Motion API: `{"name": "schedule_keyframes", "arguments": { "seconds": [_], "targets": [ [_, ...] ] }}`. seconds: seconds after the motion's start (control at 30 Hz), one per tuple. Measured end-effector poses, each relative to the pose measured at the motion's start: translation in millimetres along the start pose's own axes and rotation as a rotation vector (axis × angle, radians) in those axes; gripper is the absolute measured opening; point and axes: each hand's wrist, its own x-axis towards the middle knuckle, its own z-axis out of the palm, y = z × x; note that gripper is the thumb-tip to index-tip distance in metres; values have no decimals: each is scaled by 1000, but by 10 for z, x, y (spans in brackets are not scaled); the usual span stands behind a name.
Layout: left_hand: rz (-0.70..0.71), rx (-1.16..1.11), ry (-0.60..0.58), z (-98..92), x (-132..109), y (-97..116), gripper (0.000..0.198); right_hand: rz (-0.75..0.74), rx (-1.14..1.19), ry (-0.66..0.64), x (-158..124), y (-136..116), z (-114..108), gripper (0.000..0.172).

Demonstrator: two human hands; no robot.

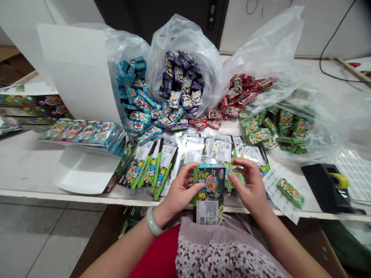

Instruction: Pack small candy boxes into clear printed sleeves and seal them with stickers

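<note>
Upright in front of my lap is a black and green printed candy pouch [209, 193], with a blue edge showing at its top. My left hand [185, 187] grips its left side, thumb across the front and fingers behind. Beside the pouch's right edge, my right hand [249, 185] has its fingers curved and apart, holding nothing that shows; whether a fingertip touches the pouch I cannot tell. Behind both hands, several flat pouches [193, 148] of the same print lie overlapping on the white table [26, 166].
Clear bags spill small blue boxes [142, 92], purple boxes [185, 81], red boxes [237, 92] and green boxes [261, 131]. An open display carton [78, 170] stands left, near stacked cartons [29, 108]. To the right are a green box [290, 192] on a label sheet [274, 179] and a black tape dispenser [324, 185].
</note>
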Motion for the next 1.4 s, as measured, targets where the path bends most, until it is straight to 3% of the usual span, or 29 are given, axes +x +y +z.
{"name": "schedule_keyframes", "arguments": {
  "seconds": [0.1, 0.27, 0.37, 0.5, 0.6, 0.67, 0.73, 0.8, 0.9, 1.03, 1.23, 1.4],
  "targets": [
    [2, 1, -14, 21, 14, -1, 49, 167, 189, 48, -128, 69, 114, 22],
    [5, -19, -45, 15, 39, -3, 48, 166, 170, 55, -103, 87, 201, 23],
    [30, -4, -50, -3, 51, 22, 45, 69, 89, -46, -33, 81, 115, 19],
    [151, 127, 73, 21, 150, 143, 14, -39, 51, -234, 142, 45, -40, 13],
    [199, 165, 170, 67, 269, 243, 15, 97, 227, -267, 298, 25, -92, 14],
    [203, 136, 175, 93, 326, 273, 13, 215, 360, -294, 377, 22, -101, 14],
    [185, 52, 181, 101, 351, 268, 3, 220, 367, -336, 419, 19, -107, 21],
    [156, -33, 190, 91, 351, 244, 15, 135, 280, -381, 428, 9, -115, 12],
    [168, 1, 136, 51, 342, 221, 17, 74, 210, -425, 419, -27, -115, 8],
    [242, 148, 93, 15, 376, 271, 7, 179, 178, -419, 446, -105, -69, 10],
    [162, 161, 89, 29, 487, 429, 10, 247, 187, -466, 571, -254, -39, 13],
    [172, 195, -8, -33, 500, 480, 9, 218, 172, -521, 567, -314, -73, 14]
  ]
}}
